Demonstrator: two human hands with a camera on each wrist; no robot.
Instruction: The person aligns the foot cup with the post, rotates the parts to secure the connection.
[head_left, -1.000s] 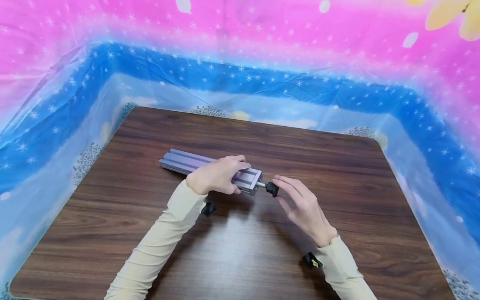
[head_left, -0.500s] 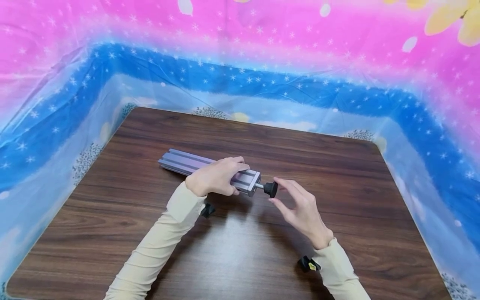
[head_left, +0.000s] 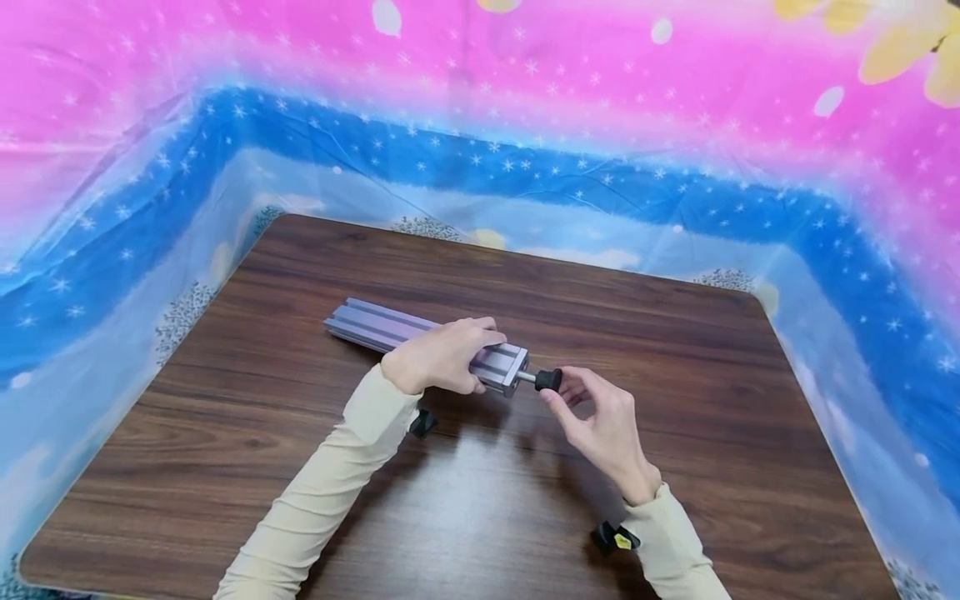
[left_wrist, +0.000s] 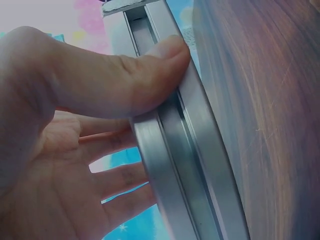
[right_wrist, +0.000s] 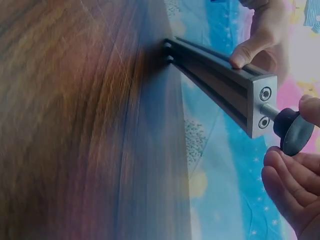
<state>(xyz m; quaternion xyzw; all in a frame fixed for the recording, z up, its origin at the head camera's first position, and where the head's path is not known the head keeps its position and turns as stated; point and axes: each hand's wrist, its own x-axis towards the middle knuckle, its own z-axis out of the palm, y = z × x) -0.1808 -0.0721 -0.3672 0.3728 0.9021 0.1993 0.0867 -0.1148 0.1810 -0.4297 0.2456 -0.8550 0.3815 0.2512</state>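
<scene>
Gripping the aluminium bar [head_left: 382, 322] over the bench [head_left: 187, 467], the left hand [head_left: 446, 354] curls round it; the right hand [head_left: 606, 421] lightly pinches the right-end black knob [head_left: 548, 380], likely slipping if the bar twists.

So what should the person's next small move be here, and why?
Probably a small turn of the black knob with the right hand, which pinches it by the rim: the left hand grips the metal profile, and a stretch of threaded shaft shows between knob and end plate. Which way to turn, the pictures don't settle.
</scene>
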